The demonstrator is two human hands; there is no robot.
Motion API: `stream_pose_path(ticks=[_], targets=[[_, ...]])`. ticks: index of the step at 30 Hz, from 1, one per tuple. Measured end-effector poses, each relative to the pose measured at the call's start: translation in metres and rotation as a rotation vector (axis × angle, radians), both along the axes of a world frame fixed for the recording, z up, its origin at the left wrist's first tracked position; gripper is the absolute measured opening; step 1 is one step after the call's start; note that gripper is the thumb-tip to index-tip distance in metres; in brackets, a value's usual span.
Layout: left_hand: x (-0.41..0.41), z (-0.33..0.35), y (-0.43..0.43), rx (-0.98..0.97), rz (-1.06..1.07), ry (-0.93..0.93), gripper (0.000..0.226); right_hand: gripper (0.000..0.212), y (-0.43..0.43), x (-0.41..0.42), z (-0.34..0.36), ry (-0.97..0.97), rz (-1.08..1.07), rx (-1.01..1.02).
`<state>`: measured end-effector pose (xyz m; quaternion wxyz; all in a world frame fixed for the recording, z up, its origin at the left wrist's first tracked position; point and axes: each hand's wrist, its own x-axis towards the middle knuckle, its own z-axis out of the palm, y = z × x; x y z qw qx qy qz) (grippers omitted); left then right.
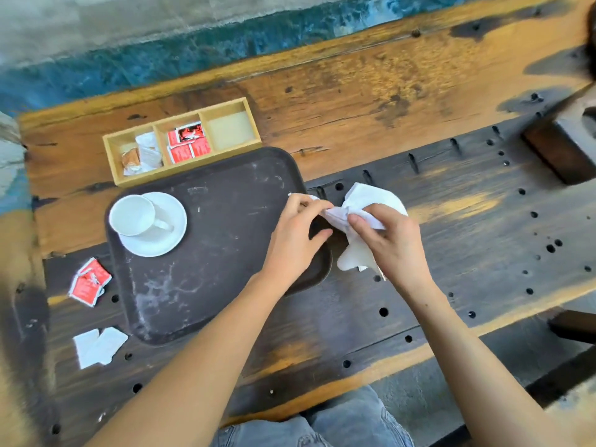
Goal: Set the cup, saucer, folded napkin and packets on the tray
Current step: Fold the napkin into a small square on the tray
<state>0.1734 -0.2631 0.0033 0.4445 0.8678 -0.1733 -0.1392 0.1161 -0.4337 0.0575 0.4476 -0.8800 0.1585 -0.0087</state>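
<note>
Wooden bench (419,101) holds the tray (209,269) with cup (132,215) on saucer (167,240), and just right of the tray both hands, left hand (296,233) and right hand (387,240), pinch the napkin (364,198), which I judge half-folded; finishing and placing it comes next, then the red packets (90,282) left of the tray.

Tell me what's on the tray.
On the tray only a white cup on its saucer, far left. The left hand hides the right edge.
</note>
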Motion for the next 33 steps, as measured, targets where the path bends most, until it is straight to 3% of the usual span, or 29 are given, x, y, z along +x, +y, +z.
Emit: stream_pose_path(ticks=[3, 8, 16, 21, 26, 33], targets=[[0.017, 0.028, 0.012, 0.026, 0.058, -0.118, 0.009, 0.011, -0.002, 0.02, 0.038, 0.038, 0.151, -0.062], [0.055, 0.081, 0.057, 0.029, 0.224, -0.191, 0.015, 0.024, -0.018, 0.056, 0.087, -0.02, 0.231, -0.387], [0.102, 0.157, 0.149, 0.158, 0.364, -0.334, 0.011, 0.015, -0.015, 0.099, 0.141, -0.11, 0.25, -0.503], [0.115, 0.184, 0.196, 0.268, 0.411, -0.382, 0.007, 0.012, -0.013, 0.117, 0.16, -0.158, 0.218, -0.471], [0.117, 0.197, 0.231, 0.313, 0.464, -0.427, 0.008, 0.025, -0.018, 0.136, 0.167, -0.142, 0.026, -0.118], [0.11, 0.194, 0.252, 0.286, 0.464, -0.431, 0.007, 0.026, -0.039, 0.142, 0.153, -0.215, 0.034, 0.073]])
